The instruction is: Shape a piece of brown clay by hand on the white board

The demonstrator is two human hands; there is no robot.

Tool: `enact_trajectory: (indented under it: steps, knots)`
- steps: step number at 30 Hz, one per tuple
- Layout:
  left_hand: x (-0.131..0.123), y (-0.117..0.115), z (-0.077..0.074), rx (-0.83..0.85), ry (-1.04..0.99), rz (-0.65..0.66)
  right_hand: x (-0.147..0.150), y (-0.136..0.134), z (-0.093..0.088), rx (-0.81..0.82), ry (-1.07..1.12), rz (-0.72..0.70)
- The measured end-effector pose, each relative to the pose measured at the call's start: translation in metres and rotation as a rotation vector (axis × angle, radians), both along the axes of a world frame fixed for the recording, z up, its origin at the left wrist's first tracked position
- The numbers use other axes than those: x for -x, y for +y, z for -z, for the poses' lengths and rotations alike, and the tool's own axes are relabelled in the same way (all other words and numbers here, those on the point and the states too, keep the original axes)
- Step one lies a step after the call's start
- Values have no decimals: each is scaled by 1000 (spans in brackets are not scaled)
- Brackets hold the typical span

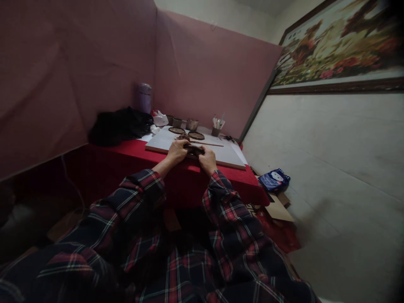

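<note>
A piece of dark brown clay [193, 149] is gripped between my two hands above the near edge of a pale board [227, 156]. My left hand [178, 150] closes on its left end, and my right hand [207, 159] pinches the right end. Just beyond lies a crumbly brown lump [183, 136], with a thin brown stick [208, 143] to its right. Two round dark discs, a left disc [176, 131] and a right disc [196, 135], rest flat farther back on the board. My fingers partly cover the clay, so its full shape is hidden.
Behind the discs stand a small dark cup [177, 123], a clear cup [192, 124] and a holder with several tools [216, 131]. A black bag [121, 125] and a purple flask [144, 98] are at the left. Red cloth [126, 159] covers the table.
</note>
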State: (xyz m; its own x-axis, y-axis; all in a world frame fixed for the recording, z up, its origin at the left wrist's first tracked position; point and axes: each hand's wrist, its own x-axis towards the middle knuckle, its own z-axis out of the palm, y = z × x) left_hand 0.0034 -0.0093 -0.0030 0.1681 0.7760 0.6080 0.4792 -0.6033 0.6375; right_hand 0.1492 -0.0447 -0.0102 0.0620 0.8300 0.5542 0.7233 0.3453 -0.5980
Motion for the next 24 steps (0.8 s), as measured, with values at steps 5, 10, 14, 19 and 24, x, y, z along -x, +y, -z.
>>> enact_trajectory:
  steps: [5,10,14,19,24]
  knots:
    - [0,-1,0,4,0,-1,0,0,0,-9,10,-1]
    - [0,0,-1,10,22,-3,-1,3,0,-10,12,5]
    - [0,1,0,16,42,-17,0,3,0,1,7,15]
    - [-1,0,0,18,32,-4,0,2,-1,6,3,11]
    - [-1,-2,-2,36,35,-9,0,2,-1,23,-11,24]
